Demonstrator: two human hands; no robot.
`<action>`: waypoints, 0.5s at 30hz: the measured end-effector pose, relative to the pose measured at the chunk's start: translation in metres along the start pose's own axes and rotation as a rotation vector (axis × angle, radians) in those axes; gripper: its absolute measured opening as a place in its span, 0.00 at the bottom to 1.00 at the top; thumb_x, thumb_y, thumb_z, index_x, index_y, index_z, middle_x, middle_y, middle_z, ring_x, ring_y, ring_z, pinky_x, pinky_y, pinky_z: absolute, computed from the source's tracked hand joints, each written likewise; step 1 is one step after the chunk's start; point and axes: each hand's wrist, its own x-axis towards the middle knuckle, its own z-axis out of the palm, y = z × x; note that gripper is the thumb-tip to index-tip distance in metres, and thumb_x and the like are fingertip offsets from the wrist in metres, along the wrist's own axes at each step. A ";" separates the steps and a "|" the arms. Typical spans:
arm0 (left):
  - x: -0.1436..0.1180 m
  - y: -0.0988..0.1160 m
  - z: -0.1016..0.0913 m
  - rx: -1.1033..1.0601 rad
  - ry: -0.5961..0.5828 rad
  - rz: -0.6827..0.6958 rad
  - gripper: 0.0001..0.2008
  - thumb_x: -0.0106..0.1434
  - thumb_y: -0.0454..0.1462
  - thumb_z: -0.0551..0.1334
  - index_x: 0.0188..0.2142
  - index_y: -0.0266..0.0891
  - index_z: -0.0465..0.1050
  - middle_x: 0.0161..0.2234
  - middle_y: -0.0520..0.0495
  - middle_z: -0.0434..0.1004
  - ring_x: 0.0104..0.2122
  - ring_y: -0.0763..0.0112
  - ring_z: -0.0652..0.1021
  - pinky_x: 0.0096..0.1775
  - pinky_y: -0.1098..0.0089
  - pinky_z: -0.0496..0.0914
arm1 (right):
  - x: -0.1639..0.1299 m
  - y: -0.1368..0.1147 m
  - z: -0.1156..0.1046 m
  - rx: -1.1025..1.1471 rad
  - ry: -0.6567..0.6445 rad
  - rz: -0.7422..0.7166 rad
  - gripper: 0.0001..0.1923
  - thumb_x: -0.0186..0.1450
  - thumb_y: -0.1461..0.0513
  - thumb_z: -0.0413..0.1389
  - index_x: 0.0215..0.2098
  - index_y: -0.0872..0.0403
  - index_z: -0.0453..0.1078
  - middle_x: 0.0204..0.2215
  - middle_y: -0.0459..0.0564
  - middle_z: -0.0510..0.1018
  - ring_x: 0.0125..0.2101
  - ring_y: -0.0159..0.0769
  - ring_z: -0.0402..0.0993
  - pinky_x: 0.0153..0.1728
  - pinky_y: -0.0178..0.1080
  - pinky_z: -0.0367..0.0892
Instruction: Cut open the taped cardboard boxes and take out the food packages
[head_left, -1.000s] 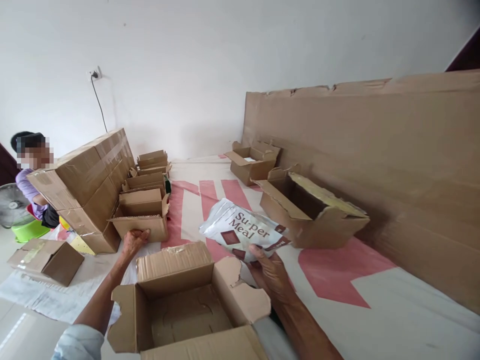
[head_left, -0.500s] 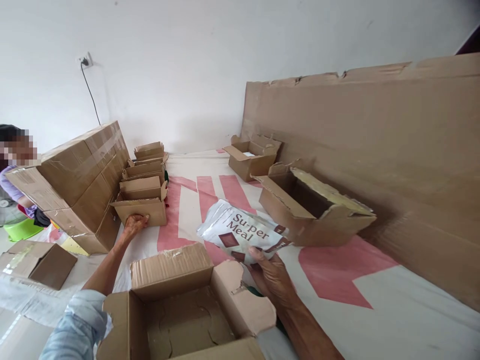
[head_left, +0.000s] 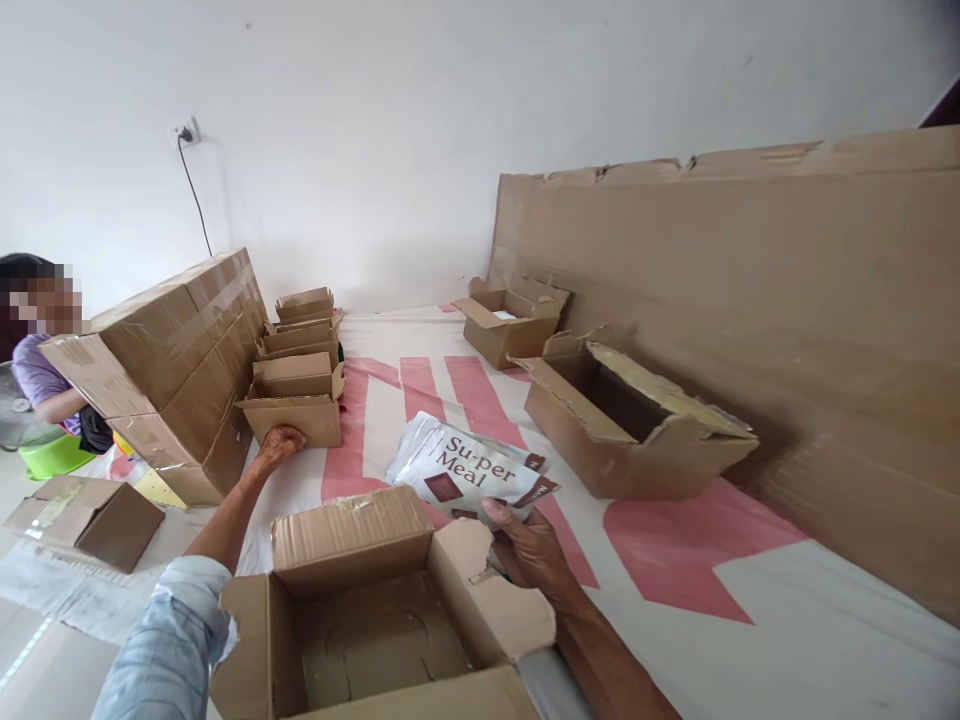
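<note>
Several silver "Su-per Meal" pouches (head_left: 480, 470) are fanned out in my right hand (head_left: 529, 545), its thumb on top of their near edge. They are held above the cloth, just beyond the large open carton (head_left: 349, 535) in front of me. The carton's bottom is bare and its flaps stand outward. My left hand (head_left: 279, 447) reaches past the carton's left side, its fingers bent and close together at the lower front of a small open box (head_left: 300, 412). Whether anything is between those fingers is hidden.
More small open boxes (head_left: 300, 335) line up behind, beside a stack of taped cartons (head_left: 161, 350). Two open boxes, one near (head_left: 592, 450) and one farther (head_left: 499, 345), stand at right before a cardboard panel (head_left: 720, 260). Another person (head_left: 49, 380) is at far left.
My right hand and the pouches have shifted slightly left, nearer the large carton. My left hand stays at the small box. The whole view has moved a little.
</note>
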 end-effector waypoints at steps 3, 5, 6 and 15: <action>-0.011 0.007 -0.004 -0.039 -0.079 -0.003 0.07 0.51 0.39 0.71 0.32 0.42 0.83 0.32 0.45 0.85 0.41 0.51 0.82 0.44 0.61 0.74 | 0.000 -0.002 0.006 -0.042 -0.003 0.001 0.27 0.45 0.47 0.78 0.39 0.48 0.82 0.33 0.50 0.88 0.38 0.54 0.88 0.36 0.47 0.85; -0.019 0.017 -0.008 -0.072 -0.146 0.006 0.11 0.49 0.39 0.73 0.34 0.42 0.84 0.35 0.43 0.86 0.45 0.48 0.83 0.47 0.59 0.75 | 0.000 -0.008 0.012 -0.099 -0.041 0.002 0.29 0.45 0.45 0.77 0.40 0.49 0.82 0.32 0.51 0.88 0.38 0.54 0.87 0.38 0.48 0.84; -0.023 0.023 -0.010 -0.093 -0.185 0.016 0.14 0.48 0.40 0.75 0.36 0.42 0.84 0.37 0.42 0.86 0.46 0.47 0.83 0.49 0.57 0.75 | 0.000 -0.013 0.016 -0.143 -0.072 -0.001 0.30 0.45 0.45 0.77 0.41 0.49 0.82 0.33 0.52 0.88 0.39 0.55 0.87 0.39 0.49 0.83; -0.062 0.087 -0.004 -0.392 -0.504 0.181 0.36 0.47 0.46 0.82 0.54 0.35 0.81 0.44 0.38 0.88 0.43 0.55 0.85 0.47 0.61 0.76 | 0.015 -0.014 0.068 -0.329 -0.419 0.077 0.34 0.49 0.45 0.75 0.48 0.51 0.81 0.42 0.54 0.88 0.47 0.53 0.84 0.50 0.48 0.77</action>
